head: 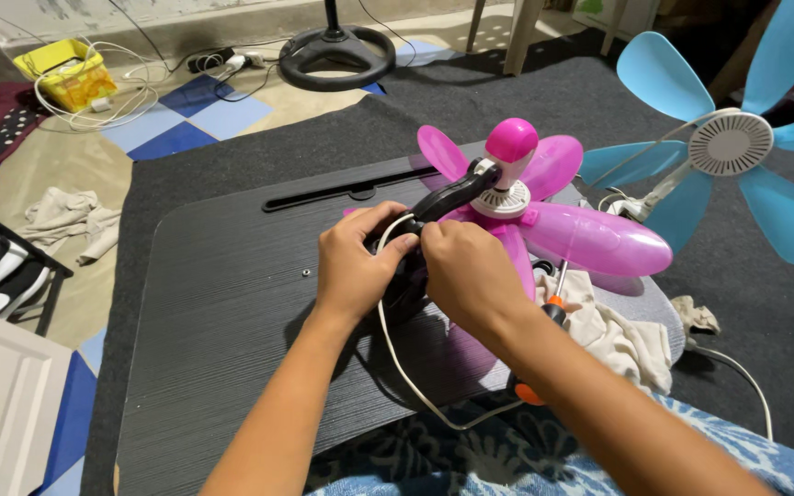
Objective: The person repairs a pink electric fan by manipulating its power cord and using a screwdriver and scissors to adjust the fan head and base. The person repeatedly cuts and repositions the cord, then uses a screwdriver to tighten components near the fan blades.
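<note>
A black lap table with a wood-grain top is standing on a dark grey mat. A pink fan is lying toward its far right corner, its white cord trailing over the near edge. A cream cloth and an orange-handled screwdriver are lying at the right edge.

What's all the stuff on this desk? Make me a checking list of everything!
Surface: black lap desk on a dark mat.
Job's things: pink fan lying on the desk, black base under both hands.
Clutter: beige cloth; orange-handled screwdriver beside it.
Grippers: left hand and right hand pinch the white cord at the fan's base.
Cables: white cord loops off the desk's front edge.
Surroundings: blue fan to the right; yellow box with wires far left.
</note>
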